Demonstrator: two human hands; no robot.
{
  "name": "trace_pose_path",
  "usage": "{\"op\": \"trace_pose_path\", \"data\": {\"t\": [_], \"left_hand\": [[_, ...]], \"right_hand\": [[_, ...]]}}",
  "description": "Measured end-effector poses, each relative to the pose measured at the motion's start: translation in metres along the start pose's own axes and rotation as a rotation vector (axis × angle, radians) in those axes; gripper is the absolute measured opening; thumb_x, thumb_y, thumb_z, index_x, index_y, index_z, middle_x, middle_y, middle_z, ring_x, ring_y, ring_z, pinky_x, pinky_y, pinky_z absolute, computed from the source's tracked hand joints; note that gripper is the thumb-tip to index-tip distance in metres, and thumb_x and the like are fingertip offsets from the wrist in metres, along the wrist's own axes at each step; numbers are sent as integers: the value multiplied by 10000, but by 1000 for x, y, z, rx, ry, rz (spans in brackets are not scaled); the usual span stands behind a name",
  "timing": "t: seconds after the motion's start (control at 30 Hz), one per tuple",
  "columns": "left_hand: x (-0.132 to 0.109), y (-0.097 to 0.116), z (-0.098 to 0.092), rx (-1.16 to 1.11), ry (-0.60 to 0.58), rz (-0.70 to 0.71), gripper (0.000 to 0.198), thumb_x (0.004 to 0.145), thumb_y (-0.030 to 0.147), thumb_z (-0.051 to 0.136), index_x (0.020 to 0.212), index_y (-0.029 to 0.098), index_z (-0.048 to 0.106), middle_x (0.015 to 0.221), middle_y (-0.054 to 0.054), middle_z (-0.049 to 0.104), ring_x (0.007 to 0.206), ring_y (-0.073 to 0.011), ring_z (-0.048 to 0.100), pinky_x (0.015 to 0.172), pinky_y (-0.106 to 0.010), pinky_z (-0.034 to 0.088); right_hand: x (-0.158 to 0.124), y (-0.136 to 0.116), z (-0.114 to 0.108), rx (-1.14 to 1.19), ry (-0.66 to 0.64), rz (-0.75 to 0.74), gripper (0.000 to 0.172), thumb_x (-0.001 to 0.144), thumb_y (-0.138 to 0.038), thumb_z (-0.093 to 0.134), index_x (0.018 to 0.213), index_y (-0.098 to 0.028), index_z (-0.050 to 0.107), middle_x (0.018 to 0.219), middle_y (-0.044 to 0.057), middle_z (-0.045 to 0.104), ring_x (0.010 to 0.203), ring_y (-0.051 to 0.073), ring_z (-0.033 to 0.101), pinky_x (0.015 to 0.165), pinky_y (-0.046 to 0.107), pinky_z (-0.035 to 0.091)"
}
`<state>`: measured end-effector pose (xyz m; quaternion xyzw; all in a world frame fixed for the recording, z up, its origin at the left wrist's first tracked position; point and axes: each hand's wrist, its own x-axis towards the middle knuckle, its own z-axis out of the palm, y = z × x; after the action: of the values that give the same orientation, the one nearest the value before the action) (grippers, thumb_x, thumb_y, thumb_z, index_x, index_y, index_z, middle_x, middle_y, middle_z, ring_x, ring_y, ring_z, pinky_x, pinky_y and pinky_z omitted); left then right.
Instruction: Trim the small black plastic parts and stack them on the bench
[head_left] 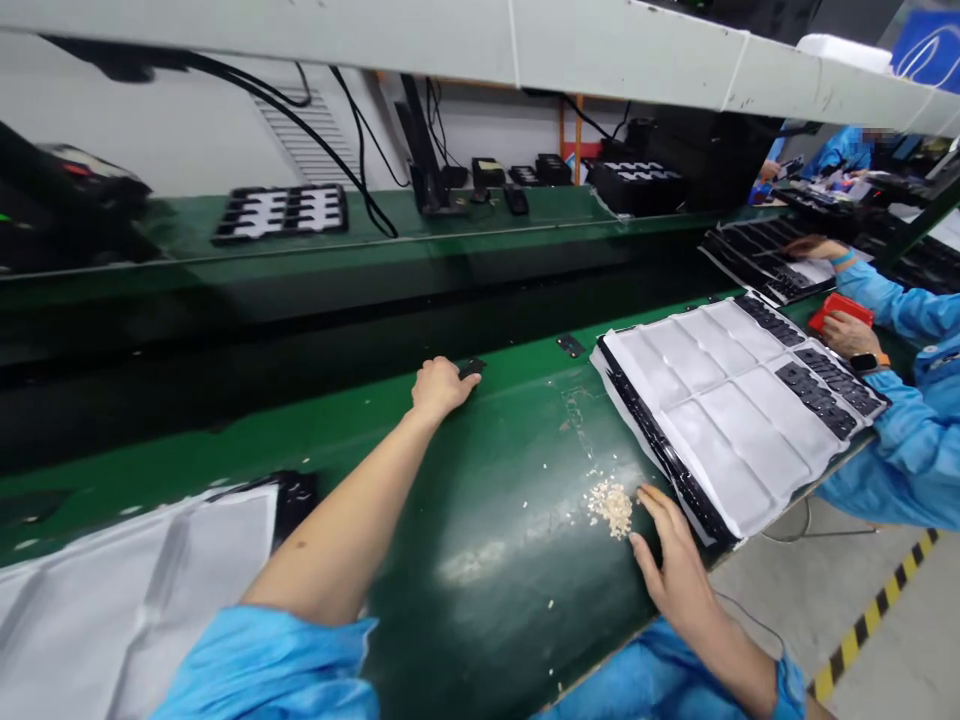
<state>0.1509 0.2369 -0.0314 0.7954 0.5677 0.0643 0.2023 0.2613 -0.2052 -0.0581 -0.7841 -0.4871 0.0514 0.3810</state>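
Observation:
My left hand (441, 388) reaches out to the far side of the green bench, its fingers closed on a small flat black part (472, 367). Another black part of similar size (570, 345) lies farther right on the bench. Close to the near edge, my right hand (675, 555) is open, thumb and fingers apart. Its fingertips are beside a heap of tiny beige pieces (611, 507), some of them scattered around. Just beyond that hand stands a stack of trays (720, 390), the top one white and sectioned, with rows of black parts at its far right end.
A white-lined tray (150, 590) lies at lower left. A dark sunken belt (300, 330) runs behind the bench, under a white overhead beam (375, 40). At right, a co-worker in blue sleeves (919, 430) holds a red object (844, 310) and reaches over another tray (757, 255).

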Motion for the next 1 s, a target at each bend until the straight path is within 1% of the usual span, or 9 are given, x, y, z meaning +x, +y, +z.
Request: {"op": "trace_pose_path", "data": {"t": [0.2, 0.3, 0.4, 0.5, 0.6, 0.7, 0.87, 0.93, 1.0], "left_hand": [[-7, 6, 2, 9, -7, -71, 419, 999, 369, 696, 1364, 176, 621, 1403, -126, 631, 1232, -303, 644, 1029, -532, 552], [-8, 14, 0, -3, 2, -136, 440, 996, 360, 705, 1387, 182, 609, 1434, -131, 610, 1226, -304, 649, 1009, -525, 572], [-7, 24, -3, -32, 1, -172, 423, 999, 348, 704, 1376, 176, 617, 1404, -129, 630, 1194, -294, 668, 986, -512, 589], [-7, 30, -4, -95, 2, -154, 389, 1005, 344, 697, 1349, 173, 632, 1359, -119, 657, 1157, -279, 685, 963, -496, 602], [-18, 29, -2, -182, 33, -119, 376, 1011, 338, 691, 1343, 171, 634, 1334, -115, 669, 1127, -267, 696, 943, -481, 612], [-52, 18, 0, -264, 98, -86, 369, 1016, 332, 686, 1340, 167, 633, 1301, -108, 686, 1096, -256, 708, 934, -475, 614], [-148, -2, 21, -353, 209, 4, 193, 1043, 231, 545, 1129, 177, 709, 1267, -132, 702, 1250, -280, 661, 1096, -456, 536], [-180, 5, 38, -394, 231, 60, 215, 1028, 198, 504, 1108, 200, 704, 1355, -146, 669, 1358, -279, 603, 1173, -444, 479], [-200, 25, 60, -447, 230, 134, 241, 1030, 198, 479, 1149, 208, 688, 1434, -150, 636, 1437, -266, 548, 1229, -445, 421]], "right_hand": [[31, 0, 39, -120, -89, -64, 801, 1020, -289, 601, 1702, -190, 194, 1732, 200, 304, 1607, 379, 282, 1269, 701, 295], [53, -7, 50, -60, -118, -74, 814, 1029, -313, 585, 1708, -164, 161, 1734, 211, 292, 1624, 361, 234, 1291, 700, 226], [73, -10, 56, 91, -170, -97, 776, 1065, -329, 523, 1716, -200, 122, 1739, 185, 297, 1619, 311, 272, 1295, 638, 285], [94, -12, 57, 146, -194, -127, 713, 1074, -345, 518, 1703, -206, 211, 1732, 175, 320, 1613, 295, 293, 1300, 601, 299], [110, -17, 58, 85, -244, -161, 638, 1055, -339, 559, 1633, -128, 391, 1691, 219, 385, 1609, 343, 292, 1301, 635, 264], [111, -19, 55, 79, -323, -203, 538, 1037, -308, 585, 1539, -123, 536, 1619, 222, 500, 1562, 371, 391, 1271, 650, 325], [85, -10, 33, 195, -328, -167, 440, 1073, -272, 480, 1485, -162, 585, 1479, 196, 651, 1394, 336, 613, 1164, 590, 510], [75, -8, 23, 257, -266, -131, 426, 1084, -268, 456, 1482, -177, 578, 1467, 184, 659, 1376, 320, 626, 1145, 560, 534], [68, -9, 16, 316, -196, -110, 412, 1092, -263, 446, 1479, -194, 569, 1470, 168, 656, 1384, 302, 616, 1145, 531, 536]]}}
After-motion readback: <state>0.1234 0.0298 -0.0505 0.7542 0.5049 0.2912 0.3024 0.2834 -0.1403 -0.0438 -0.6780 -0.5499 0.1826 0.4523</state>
